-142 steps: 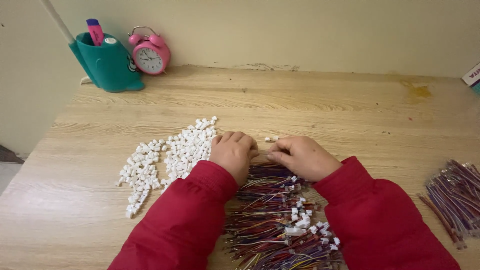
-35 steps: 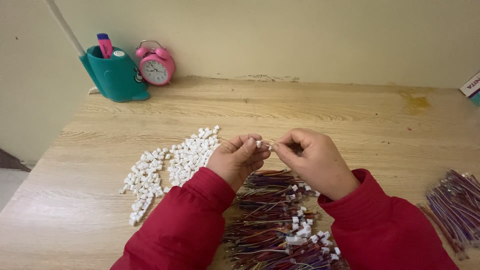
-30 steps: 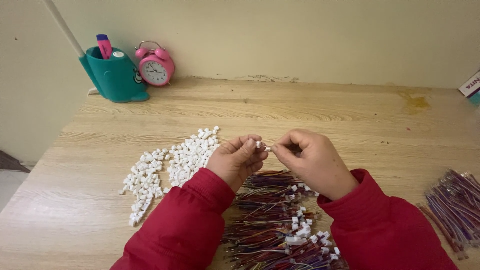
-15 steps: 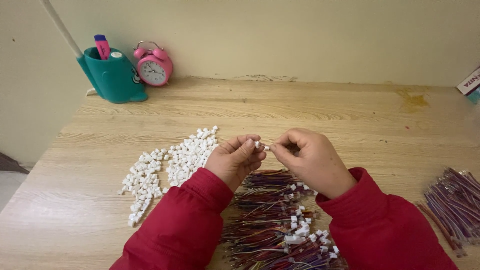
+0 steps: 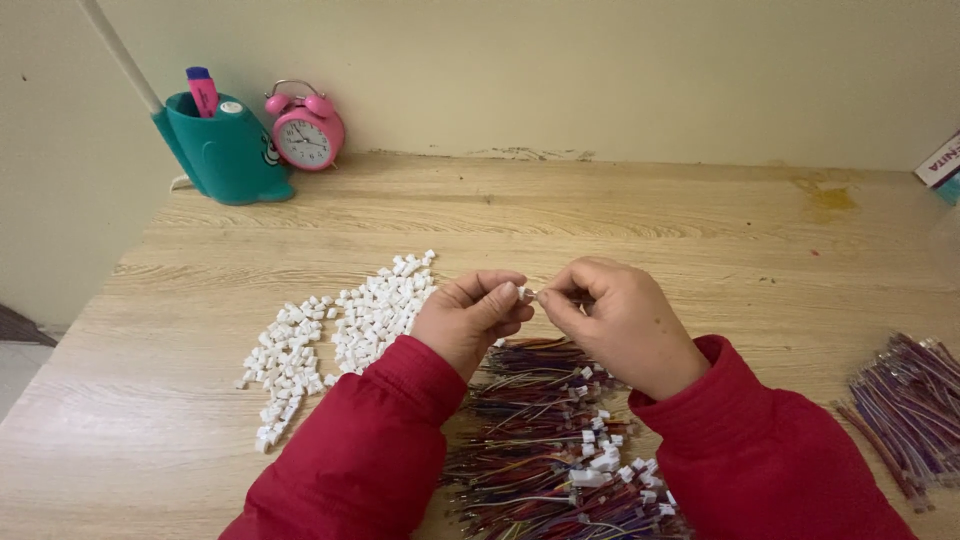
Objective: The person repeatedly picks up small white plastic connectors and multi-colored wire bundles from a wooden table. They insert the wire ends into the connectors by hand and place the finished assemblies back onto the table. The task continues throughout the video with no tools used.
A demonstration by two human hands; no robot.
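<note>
A small white connector (image 5: 524, 293), seemingly plastic, pinched between fingertips.

Bare wooden table (image 5: 620, 215) lies open ahead; white connectors (image 5: 345, 325) crowd the left, wire bundles (image 5: 915, 410) the right

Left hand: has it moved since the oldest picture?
Yes. The left hand has risen off the wooden table, now pinching a small white connector just right of the connector pile.

Corner of a white box (image 5: 941, 162) with red print, at three o'clock on the table's (image 5: 620, 215) far right edge, mostly cut off
</note>
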